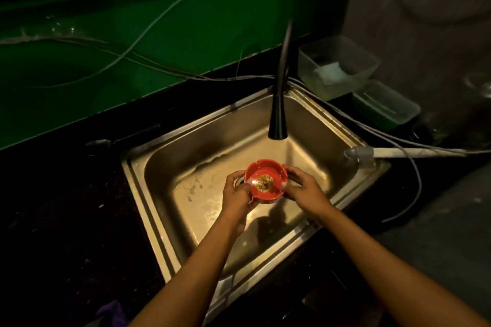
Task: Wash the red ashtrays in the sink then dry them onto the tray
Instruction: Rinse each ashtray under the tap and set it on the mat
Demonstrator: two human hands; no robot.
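One red ashtray (266, 179) in play so far, held over the sink (202, 210) basin between both hands. Left hand (237, 194) is curled around its left edge from below, right hand (303, 187) cups the right rim. There's brownish gunk in the middle, so I'd say we're in the washing step, nowhere near drying. Faucet (279, 103) sits just beyond the hands, no water visibly running. Next move probably needs the tap on and a scrub. No tray in sight.
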